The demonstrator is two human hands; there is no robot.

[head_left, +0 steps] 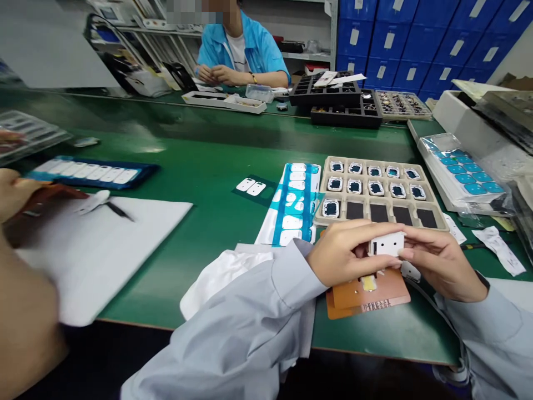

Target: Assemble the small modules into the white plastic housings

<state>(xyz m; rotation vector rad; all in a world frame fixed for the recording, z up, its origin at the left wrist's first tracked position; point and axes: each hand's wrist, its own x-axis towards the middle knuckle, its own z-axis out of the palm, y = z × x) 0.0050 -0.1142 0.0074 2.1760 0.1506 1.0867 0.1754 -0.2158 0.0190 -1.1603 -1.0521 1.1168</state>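
1. While the small white box-shaped part (388, 244) sits right of centre in the lower half of the frame, the left hand (347, 250), in a grey sleeve, is partly closed around its left end, one digit along the top edge and another along the lower.
2. The right hand (441, 264) grasps the same part at its right end, a fingertip on the holed face and the other fingers bent behind, half hidden.
3. At the left edge, a co-worker's blurred hand (14, 194) hangs near a flat white sheet (133, 250); its grip cannot be told.
4. Left of centre lie a dark film carrying two white rounded labels (252, 186) and, lower down, a crumpled white cloth (220, 278); at top centre sits a person in a bright blue jacket (266, 50).
5. Right of these, on the green table (187, 155), are a blue-and-white label strip (295, 205) and a beige moulded tray (365, 169), eleven of its pockets filled; the hands overlap its lower edge and part of a flat orange card (387, 294).
6. At far right lies a clear plastic bag with blue squares (470, 172).
7. The held part turns one face to the camera, showing two small dark round holes and a dark slot at the left; fingers cover its ends.
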